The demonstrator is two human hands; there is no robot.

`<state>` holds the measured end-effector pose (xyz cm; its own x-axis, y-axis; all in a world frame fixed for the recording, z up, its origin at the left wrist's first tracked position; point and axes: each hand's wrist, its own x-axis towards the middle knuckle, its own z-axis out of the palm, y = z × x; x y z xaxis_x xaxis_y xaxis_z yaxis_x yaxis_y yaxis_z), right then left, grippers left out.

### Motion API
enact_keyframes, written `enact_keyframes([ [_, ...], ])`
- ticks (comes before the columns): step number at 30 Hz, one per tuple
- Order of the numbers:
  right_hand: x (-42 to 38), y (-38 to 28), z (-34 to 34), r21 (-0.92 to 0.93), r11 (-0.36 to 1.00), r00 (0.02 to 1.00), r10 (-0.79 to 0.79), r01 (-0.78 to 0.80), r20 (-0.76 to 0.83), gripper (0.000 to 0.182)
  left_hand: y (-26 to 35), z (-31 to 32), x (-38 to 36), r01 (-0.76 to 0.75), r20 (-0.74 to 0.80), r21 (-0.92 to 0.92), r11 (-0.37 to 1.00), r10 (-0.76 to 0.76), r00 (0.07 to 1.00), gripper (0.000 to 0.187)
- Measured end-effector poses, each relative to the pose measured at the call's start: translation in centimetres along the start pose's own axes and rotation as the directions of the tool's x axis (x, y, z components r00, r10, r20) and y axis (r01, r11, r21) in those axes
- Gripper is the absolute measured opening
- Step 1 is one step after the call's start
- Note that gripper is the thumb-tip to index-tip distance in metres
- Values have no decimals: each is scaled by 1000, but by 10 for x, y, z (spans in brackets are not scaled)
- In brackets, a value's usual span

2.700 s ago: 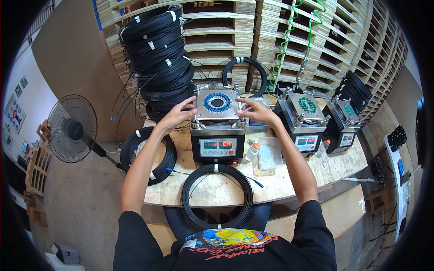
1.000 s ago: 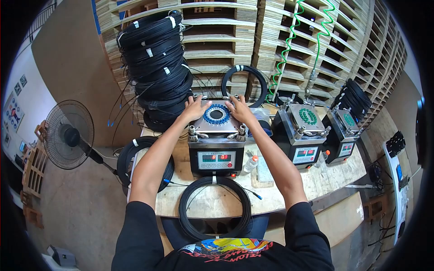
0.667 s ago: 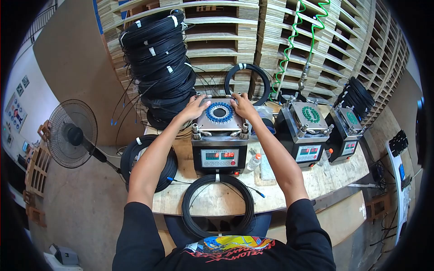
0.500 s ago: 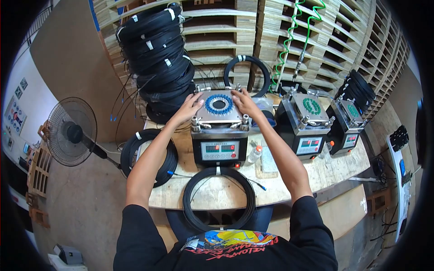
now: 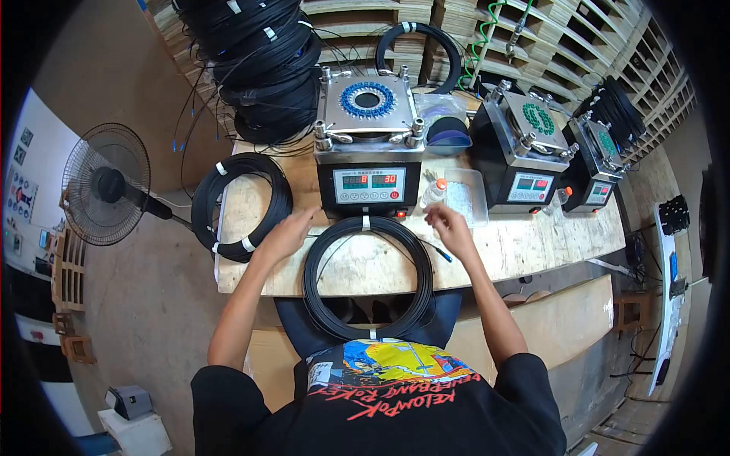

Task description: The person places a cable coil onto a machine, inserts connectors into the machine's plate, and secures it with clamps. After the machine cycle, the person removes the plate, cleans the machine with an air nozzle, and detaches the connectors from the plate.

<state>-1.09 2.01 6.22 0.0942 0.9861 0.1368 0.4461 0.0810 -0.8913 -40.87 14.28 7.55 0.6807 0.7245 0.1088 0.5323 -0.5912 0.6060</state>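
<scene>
A polishing machine (image 5: pixel 368 156) stands before me, its metal top plate bearing a ring of blue connectors (image 5: pixel 368 99). In front of it a black cable coil (image 5: pixel 312 277) hangs partly over the table edge, tied with white bands. My left hand (image 5: pixel 289 234) is at the coil's left side, fingers stretched out; it covers that side's cable end. To the right of the coil, my right hand (image 5: pixel 452 228) hovers with loosely bent, parted fingers and nothing visible in them. Just below it lies a cable end with a blue connector (image 5: pixel 445 257).
Another coil (image 5: pixel 283 190) lies left, before a tall coil stack (image 5: pixel 266 83). A bottle (image 5: pixel 434 194) with an orange cap and a clear tray (image 5: pixel 475 199) are right of the machine. Two similar machines (image 5: pixel 521 156) with green connectors stand farther right. A fan (image 5: pixel 106 185) is at left.
Both hands have left the machine's top plate and come down toward the coil's two sides. The right display went from 0 to 30. The view has tilted downward.
</scene>
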Motion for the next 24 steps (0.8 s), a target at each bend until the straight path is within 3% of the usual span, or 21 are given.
enact_keyframes([
  [2,-26,17,4,-128,988,988,97,-82,118,29,6,8,-20,111,179,186,976,-145,973,47],
  [3,-36,23,3,-181,975,970,160,-127,183,35,5,11,-26,111,181,185,976,-145,973,47],
  [5,-51,44,3,-176,978,960,152,-111,237,41,2,17,-36,102,195,359,928,-182,964,51],
  [6,-55,45,3,-186,961,938,245,-203,244,45,9,16,-38,213,195,391,895,-307,932,53],
  [7,-59,46,3,-195,936,908,337,-294,249,49,14,13,-39,213,197,392,895,-308,931,53],
  [10,-65,49,-2,-337,905,899,355,-261,256,47,20,9,-45,239,247,358,903,-338,908,53],
  [13,-73,57,4,-390,894,914,330,-223,235,38,1,28,-65,187,159,322,928,-248,956,52],
  [15,-80,60,10,-497,863,975,181,-94,129,30,-9,41,-76,172,10,296,939,-183,983,41],
  [16,-82,58,10,-496,863,975,181,-95,128,30,-14,46,-81,171,11,297,939,-183,983,41],
  [18,-83,50,8,-422,871,948,311,-253,73,24,-20,50,-89,243,-65,337,909,-235,970,29],
  [21,-78,39,-1,-300,885,925,378,-355,21,21,-18,45,-96,300,-105,345,889,-281,954,22],
  [23,-73,37,-4,-335,891,947,321,-308,-16,18,-10,42,-99,292,-129,303,907,-265,956,20],
  [24,-69,37,-4,-262,936,972,222,-234,-75,18,-8,42,-100,279,-149,260,924,-247,957,18],
])
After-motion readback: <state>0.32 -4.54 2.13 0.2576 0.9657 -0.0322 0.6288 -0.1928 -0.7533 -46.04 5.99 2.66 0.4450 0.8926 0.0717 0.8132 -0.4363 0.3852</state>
